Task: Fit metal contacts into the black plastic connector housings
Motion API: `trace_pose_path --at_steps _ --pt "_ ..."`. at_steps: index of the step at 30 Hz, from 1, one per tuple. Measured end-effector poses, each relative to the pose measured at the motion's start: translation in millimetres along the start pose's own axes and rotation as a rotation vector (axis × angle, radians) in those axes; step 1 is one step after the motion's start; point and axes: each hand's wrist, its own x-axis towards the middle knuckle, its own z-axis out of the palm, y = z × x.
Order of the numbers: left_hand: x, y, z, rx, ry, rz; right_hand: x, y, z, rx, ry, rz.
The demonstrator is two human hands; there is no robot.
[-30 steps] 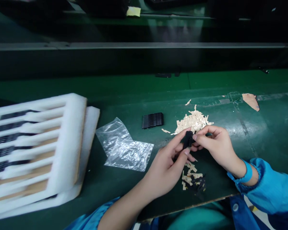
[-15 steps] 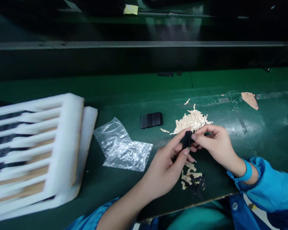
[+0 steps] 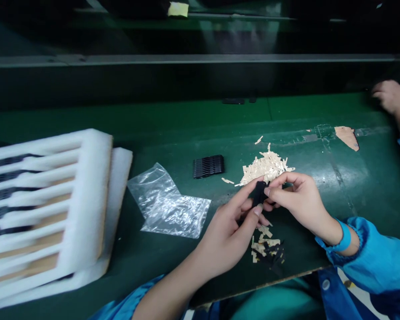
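My left hand (image 3: 233,226) is closed on a small flat black part (image 3: 259,194), gripping it between thumb and fingers. My right hand (image 3: 296,198) pinches at the right side of the same black part; its fingertips hide whatever thin piece may be between them. Just beyond the hands lies a heap of small pale strips (image 3: 265,166). Nearer me, below the hands, is a smaller pile of pale and black scraps (image 3: 268,249). A neat row of black parts (image 3: 208,166) sits to the left of the heap.
White foam trays (image 3: 96,186) holding black parts are stacked at the left. Clear plastic bags (image 3: 176,213) lie beside them. A tan scrap (image 3: 347,138) rests on the green table at the right. Another person's hand (image 3: 393,98) reaches in at the far right.
Another person's hand and blue sleeve have come into view at the far right, over a small dark object there. My hands keep nearly the same hold; the view has shifted slightly.
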Motion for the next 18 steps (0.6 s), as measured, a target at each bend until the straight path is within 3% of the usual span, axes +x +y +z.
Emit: trace_pose_path --at_steps 18 --pt "-2.3 -3.7 -0.4 0.004 0.006 0.016 -0.8 0.2 1.7 0.072 -0.013 0.034"
